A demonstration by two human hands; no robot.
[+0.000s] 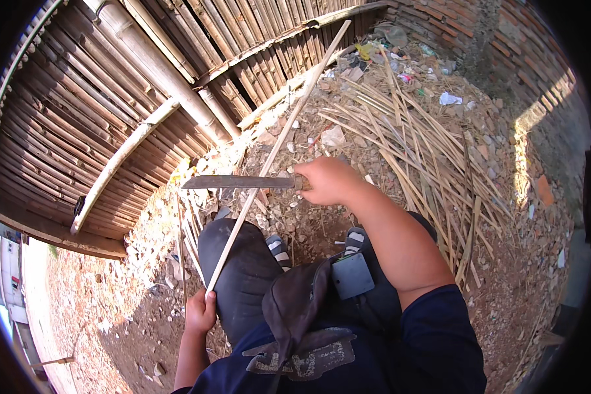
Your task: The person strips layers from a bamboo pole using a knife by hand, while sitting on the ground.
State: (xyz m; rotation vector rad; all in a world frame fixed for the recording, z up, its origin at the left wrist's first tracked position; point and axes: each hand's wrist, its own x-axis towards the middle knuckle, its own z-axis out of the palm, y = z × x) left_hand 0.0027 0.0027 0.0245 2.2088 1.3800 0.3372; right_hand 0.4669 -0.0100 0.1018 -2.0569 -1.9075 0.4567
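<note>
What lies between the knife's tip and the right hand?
In the head view, the long stick crosses the knife between its tip and the right hand.

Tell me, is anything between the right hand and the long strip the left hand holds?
Only the knife held in the right hand: its blade crosses in front of the strip. Nothing else visible stands between them; contact is unclear.

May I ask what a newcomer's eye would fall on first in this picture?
Probably the long knife in the right hand, crossing a pale stick near the middle; the left hand holds the stick's lower end. Next might come the pile of loose sticks at upper right, and the broad bamboo panel across the upper left.
</note>
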